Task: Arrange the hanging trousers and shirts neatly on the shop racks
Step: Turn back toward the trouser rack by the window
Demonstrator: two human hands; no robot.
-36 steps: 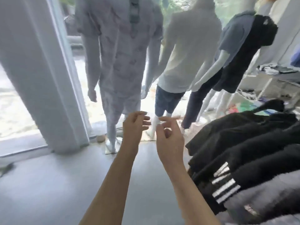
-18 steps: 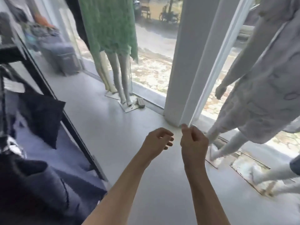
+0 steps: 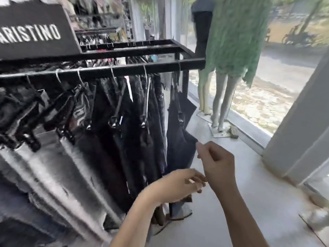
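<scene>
Fingers of my left hand [image 3: 178,187] hang loosely curled and empty, those of my right hand [image 3: 219,163] pinch just beside the end dark trousers [image 3: 179,145], grip unclear, so I judge the crowded rack [image 3: 142,67] barely started.

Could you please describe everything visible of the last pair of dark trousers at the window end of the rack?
The endmost trousers are dark navy and denim-like. They hang from a clip hanger hooked over the black rail, last in the row. The right hand curls its fingertips at their window-side edge; whether it grips is unclear. The left hand lies in front of their lower part.
</scene>
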